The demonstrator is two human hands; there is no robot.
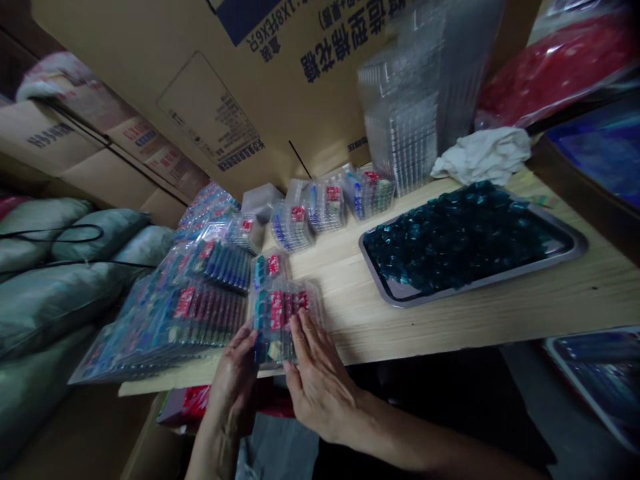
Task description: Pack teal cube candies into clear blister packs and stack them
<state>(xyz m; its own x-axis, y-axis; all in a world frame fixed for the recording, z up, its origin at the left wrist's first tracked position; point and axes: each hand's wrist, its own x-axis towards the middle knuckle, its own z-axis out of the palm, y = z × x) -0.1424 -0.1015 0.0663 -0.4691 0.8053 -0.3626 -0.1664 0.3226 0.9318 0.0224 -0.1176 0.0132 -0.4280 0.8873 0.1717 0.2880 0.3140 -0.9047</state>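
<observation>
The left hand (pixel 239 360) touches the left edge of the clear pack (pixel 284 317); whether its grip pinches, I cannot tell. The right hand (pixel 320 380) lies over the right side, its grip wide. The pack is at the bench's (pixel 340 293) near edge, its strips pointing away from the person. Stacked packs (pixel 210 317) stand close at left, the tray (pixel 395 292) at right; behind, small packs (pixel 293 228) and the carton (pixel 280 113) stand in the way.

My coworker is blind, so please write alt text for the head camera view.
Two bare hands, left and right, touch clear plastic packs with red labels on a pale wooden table, beside a grey tray of dark teal pieces.
</observation>
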